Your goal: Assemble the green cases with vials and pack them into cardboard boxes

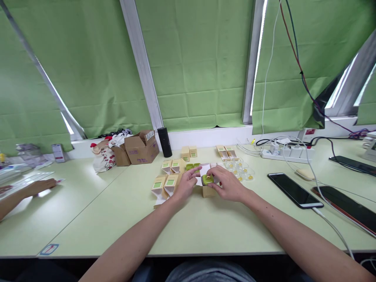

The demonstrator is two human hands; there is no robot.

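In front of me a small kraft cardboard box [208, 192] stands with its white-lined flaps raised. My right hand [228, 184] pinches a small green rounded case [208, 179] at the mouth of this box. Beside it, my left hand [187, 182] has its thumb and fingers at the box's left flap and seems to steady it. Just behind the hands lie more green cases [192, 166], partly covered. Several kraft boxes with green labels [165, 184] stand to the left of my left hand. Clear plastic pieces with yellow centres [240, 169] lie right of my right hand.
Kraft boxes [226, 152] stand farther back, near a black cylinder [165, 142] and a large carton [141, 148]. Phones [294, 190], cables and a power strip [286, 152] occupy the right. Another person's hand [41, 187] rests at far left.
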